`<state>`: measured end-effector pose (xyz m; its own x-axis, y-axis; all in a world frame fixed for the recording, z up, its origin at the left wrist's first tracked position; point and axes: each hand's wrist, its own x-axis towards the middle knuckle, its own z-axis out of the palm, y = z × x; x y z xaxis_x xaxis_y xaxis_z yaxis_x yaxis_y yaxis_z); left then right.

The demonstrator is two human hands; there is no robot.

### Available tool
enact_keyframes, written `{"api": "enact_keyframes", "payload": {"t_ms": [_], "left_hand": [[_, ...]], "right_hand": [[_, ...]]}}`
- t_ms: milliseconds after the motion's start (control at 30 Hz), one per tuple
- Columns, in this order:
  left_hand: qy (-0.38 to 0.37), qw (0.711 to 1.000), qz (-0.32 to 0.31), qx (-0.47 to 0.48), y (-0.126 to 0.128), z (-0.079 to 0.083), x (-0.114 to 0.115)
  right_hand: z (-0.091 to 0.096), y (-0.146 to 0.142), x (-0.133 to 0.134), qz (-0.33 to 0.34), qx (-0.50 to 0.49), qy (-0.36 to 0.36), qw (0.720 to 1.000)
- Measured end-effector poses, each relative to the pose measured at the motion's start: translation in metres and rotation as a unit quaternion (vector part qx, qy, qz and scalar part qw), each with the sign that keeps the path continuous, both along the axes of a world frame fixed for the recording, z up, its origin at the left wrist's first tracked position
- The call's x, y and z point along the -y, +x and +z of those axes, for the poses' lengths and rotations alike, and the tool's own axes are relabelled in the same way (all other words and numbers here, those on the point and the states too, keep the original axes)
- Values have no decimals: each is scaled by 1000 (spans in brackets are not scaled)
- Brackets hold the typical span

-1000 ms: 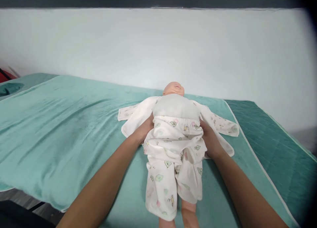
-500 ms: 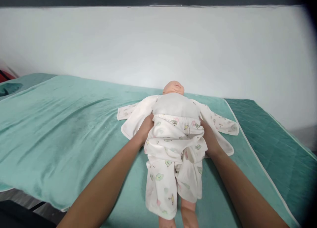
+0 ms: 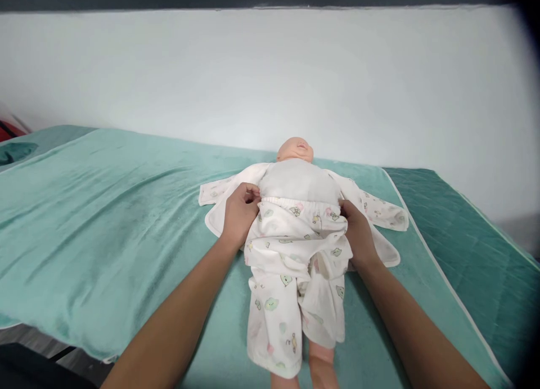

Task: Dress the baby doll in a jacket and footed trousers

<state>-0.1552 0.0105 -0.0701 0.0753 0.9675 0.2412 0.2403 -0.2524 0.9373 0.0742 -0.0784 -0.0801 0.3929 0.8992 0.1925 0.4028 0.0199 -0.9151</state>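
Note:
A baby doll [image 3: 295,148] lies on its back, head toward the wall, with its bare lower legs nearest me. It wears patterned white baby pants [image 3: 295,248] pulled up to the waist and bunched around the thighs. Its white jacket [image 3: 382,213] is spread open beneath it, leaving a pale grey torso [image 3: 297,178] bare. My left hand [image 3: 242,211] is closed, fingers curled in a pinch at the left end of the waistband. At the opposite end, my right hand [image 3: 358,228] grips the side of the pants, its fingertips partly hidden.
A light green blanket [image 3: 105,226] with shallow wrinkles covers the surface under the doll. Darker green quilted padding [image 3: 459,254] shows along the right. Behind the doll's head rises a white wall [image 3: 270,79]. A dark object [image 3: 37,369] sits at the lower left corner.
My left hand has come out from beside the doll's hip and risen to the waistband, fingers curled. My right hand has shifted slightly, its thumb now showing at the waistband. The doll stays put.

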Motion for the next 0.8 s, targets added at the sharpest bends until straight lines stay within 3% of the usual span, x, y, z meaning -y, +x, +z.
{"api": "enact_keyframes", "payload": {"t_ms": [100,167,267,367,500,667,800], "left_hand": [[41,999,6,30,-1,7,4],[65,997,-21,23,-1,12,8],[113,990,-82,-16,-3,18,11],[171,975,-120,-71,-7,19,12],[217,952,-162,-140,-12,20,11],[237,927,-200,-211,-14,24,12],[213,923,-238,-213,-13,28,13]], "right_hand": [[-3,5,-2,-40,-26,-21,999],[-5,8,-1,-73,-42,-24,996],[-3,6,5,-86,-33,31,995],[2,2,12,-36,14,118,992],[6,3,13,60,88,179,978],[9,7,11,106,171,163,966],[15,4,8,136,244,140,950]]}}
